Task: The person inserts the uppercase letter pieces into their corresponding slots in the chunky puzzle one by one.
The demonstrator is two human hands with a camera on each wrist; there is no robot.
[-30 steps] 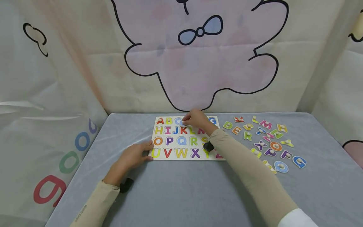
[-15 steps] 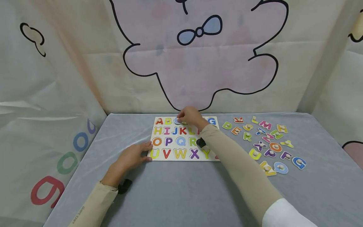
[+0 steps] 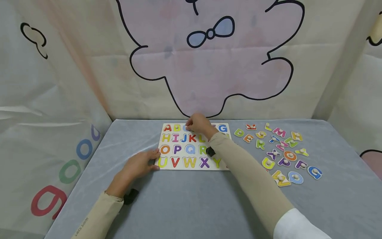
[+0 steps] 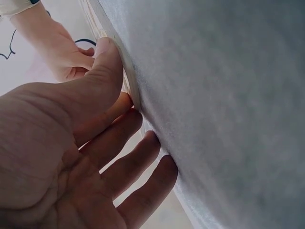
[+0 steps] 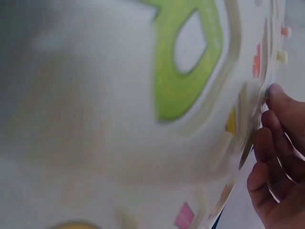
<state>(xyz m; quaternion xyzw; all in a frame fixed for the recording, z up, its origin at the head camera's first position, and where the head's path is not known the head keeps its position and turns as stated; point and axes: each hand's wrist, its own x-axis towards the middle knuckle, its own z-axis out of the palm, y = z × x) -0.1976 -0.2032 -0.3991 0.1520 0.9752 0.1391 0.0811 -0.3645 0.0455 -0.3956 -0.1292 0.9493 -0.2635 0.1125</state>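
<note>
A white alphabet puzzle board (image 3: pixel 168 156) lies near the back of the table. At its left edge, near the front corner, my left hand (image 3: pixel 141 165) holds it between thumb and fingers. The left wrist view has the thumb (image 4: pixel 108 62) against the board's edge. My right hand (image 3: pixel 199 124) is over the top row, its fingertips pinching the blue letter C puzzle piece (image 3: pixel 185 128) at the C place. The hand covers part of that row. In the right wrist view the fingertips (image 5: pixel 275 90) are low at the board's surface. Pieces A (image 3: pixel 167 128) and B (image 3: pixel 177 127) sit in their places.
Several knobbed letter pieces lie scattered right of the board, among them the blue G (image 3: pixel 314 172), light blue Q (image 3: pixel 295 177) and yellow W (image 3: pixel 281 179). The blue-grey table (image 3: pixel 185 205) meets a printed cloth backdrop (image 3: pixel 253 76) just behind the board.
My right hand has shifted slightly left along the top row and settled at the C place, the piece still between its fingertips. My left hand has kept its hold on the board.
</note>
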